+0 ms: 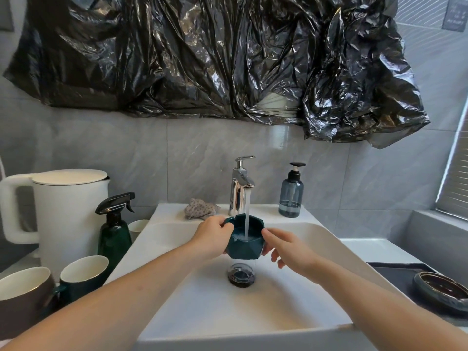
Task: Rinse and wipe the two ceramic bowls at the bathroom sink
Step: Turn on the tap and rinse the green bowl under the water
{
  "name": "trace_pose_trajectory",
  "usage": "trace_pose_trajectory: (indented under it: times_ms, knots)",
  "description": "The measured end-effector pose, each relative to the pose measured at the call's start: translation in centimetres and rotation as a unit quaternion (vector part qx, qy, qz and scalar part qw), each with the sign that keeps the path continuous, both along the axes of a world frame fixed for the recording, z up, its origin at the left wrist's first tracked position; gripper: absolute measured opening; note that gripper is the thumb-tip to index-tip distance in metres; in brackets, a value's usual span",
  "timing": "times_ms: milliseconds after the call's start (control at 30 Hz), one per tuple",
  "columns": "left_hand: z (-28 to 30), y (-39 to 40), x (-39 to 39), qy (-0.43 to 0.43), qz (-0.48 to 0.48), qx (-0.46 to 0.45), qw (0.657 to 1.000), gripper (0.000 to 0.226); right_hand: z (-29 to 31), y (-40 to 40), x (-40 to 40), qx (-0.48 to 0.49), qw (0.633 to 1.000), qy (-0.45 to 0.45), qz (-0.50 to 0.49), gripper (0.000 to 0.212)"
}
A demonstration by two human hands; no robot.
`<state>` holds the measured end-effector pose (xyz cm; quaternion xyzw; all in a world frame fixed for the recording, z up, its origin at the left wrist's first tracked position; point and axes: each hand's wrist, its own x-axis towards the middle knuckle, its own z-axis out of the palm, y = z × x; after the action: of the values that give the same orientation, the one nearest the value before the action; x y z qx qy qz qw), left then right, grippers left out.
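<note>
The left hand (212, 236) grips the dark teal bowl (244, 236) at its left rim, thumb hooked over the edge and fingers curled against the outer wall. The right hand (287, 249) meets the bowl's right side with its thumb at the rim; its other fingers hang loosely spread below and do not plainly close on the wall. The bowl sits nearly upright, mouth facing up and tipped slightly toward the person, held in the air over the middle of the white sink (326, 239), directly above the drain (240, 274). It is round and faceted, with no clear long axis. A stream of water (247, 211) falls from the chrome faucet (240, 186) into the bowl and pools at its bottom. Open basin lies on all sides of the bowl, with the widest room toward the near edge; the faucet stands close behind it. On the back ledge, a crumpled patterned cloth (201, 209) lies left of the faucet and a blue pump bottle (291, 196) stands to its right. A second, dark-glazed bowl (440, 290) rests on a dark tray (390, 268) right of the sink. Left of the sink stand a green spray bottle (115, 229), a white kettle (65, 214) and mugs (83, 273).
</note>
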<state>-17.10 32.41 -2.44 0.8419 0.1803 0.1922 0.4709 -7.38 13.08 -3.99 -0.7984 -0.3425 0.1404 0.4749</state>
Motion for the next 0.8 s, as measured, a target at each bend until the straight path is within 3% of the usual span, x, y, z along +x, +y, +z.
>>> trace_pose_trajectory:
  times_ms: [167,300,600,800]
  knots:
    - [1.2,0.1,0.4,0.030,0.066,-0.100,0.992,0.025,1.1,0.8,-0.5,0.019,1.000,0.018,-0.014,0.046]
    - [2.2,-0.3,0.8,0.032,0.102,-0.134,0.985,0.025,3.3,2.0,-0.7,-0.024,0.997,0.063,-0.028,0.043]
    - [0.2,-0.2,1.7,0.039,0.135,-0.056,0.989,0.024,2.6,2.6,-0.1,-0.062,0.990,0.127,-0.025,0.052]
    - [-0.7,0.4,1.7,0.017,0.138,-0.009,0.990,0.028,1.7,2.8,-0.6,-0.040,0.994,0.094,-0.030,0.042]
